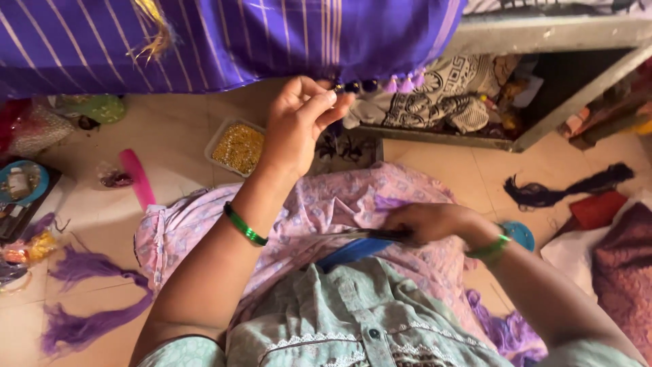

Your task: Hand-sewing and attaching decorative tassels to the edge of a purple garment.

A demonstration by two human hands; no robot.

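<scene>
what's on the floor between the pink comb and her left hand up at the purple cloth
In the head view, a shallow tray of small gold beads sits on the floor between the pink comb and the left hand, which pinches the purple cloth edge.

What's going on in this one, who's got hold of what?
A person sits on the floor under a hanging purple striped cloth. The left hand is raised to the cloth's lower edge, pinching it beside a row of small purple tassels. The right hand rests low over the lap, holding a thin dark strand or tool; which one is unclear. A tray of golden beads and loose purple thread bundles lie on the floor.
</scene>
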